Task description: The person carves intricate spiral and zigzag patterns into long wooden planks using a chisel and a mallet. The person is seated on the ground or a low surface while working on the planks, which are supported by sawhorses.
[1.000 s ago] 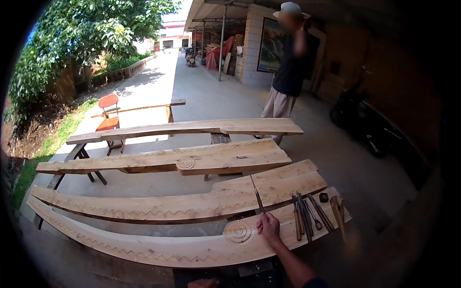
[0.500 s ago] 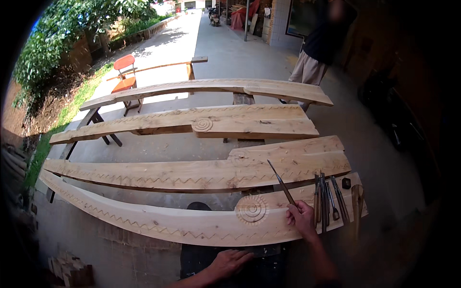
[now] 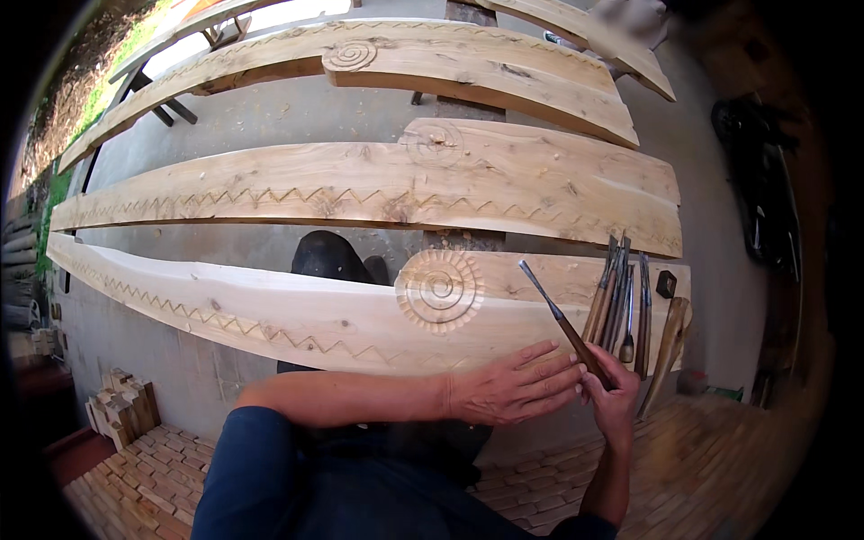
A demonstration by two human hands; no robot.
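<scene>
My right hand (image 3: 614,392) grips a carving chisel (image 3: 560,315) by its brown wooden handle, its metal blade slanting up and to the left. Stretched out flat, my left hand (image 3: 515,385) reaches across the front of the nearest board, its fingertips against or just beside my right hand. That long pale board (image 3: 270,286) bears a carved zigzag line and a round carved rosette (image 3: 440,290) with rings and a notched rim. Just beyond the held tool, several more chisels (image 3: 616,301) lie side by side on the board's right end.
A wooden club-like piece (image 3: 668,346) and a small black block (image 3: 666,284) rest at the board's right end. Behind lie further carved boards (image 3: 540,184) on supports. Stacked wood blocks (image 3: 123,407) stand lower left. A person's legs (image 3: 633,20) show at the far right.
The view has tilted down toward the near board. My left hand has moved up and right to my right hand, which still holds the chisel.
</scene>
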